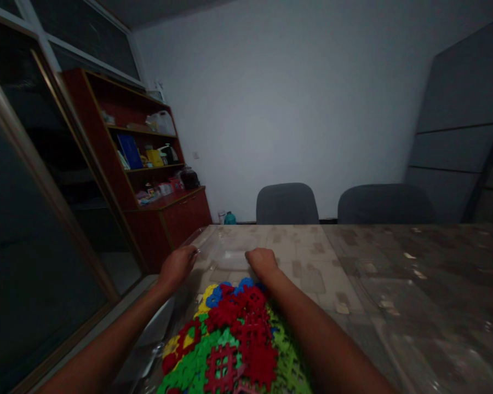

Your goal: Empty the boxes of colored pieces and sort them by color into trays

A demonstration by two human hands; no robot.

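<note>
Looks like a home dining room: patterned tabletop (302,241), grey chairs (287,203), stocked wooden cabinet (185,213)

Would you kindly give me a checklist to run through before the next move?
1. Left hand on the clear plastic: ok, closed at its edge.
2. Grip of the right hand: cannot tell; fingertips hidden.
3. Toy blocks between the forearms: ok, heaped in several colours.
4. Whole heap in view: not ok, cut off by the picture's bottom edge.
5. Chairs: ok, beyond the far edge of the table.

Smooth plastic lattice pieces (261,358), glossy clear plastic item (233,256), matt cloth-like chair backs (287,205), smooth matt wall (291,98).
</note>
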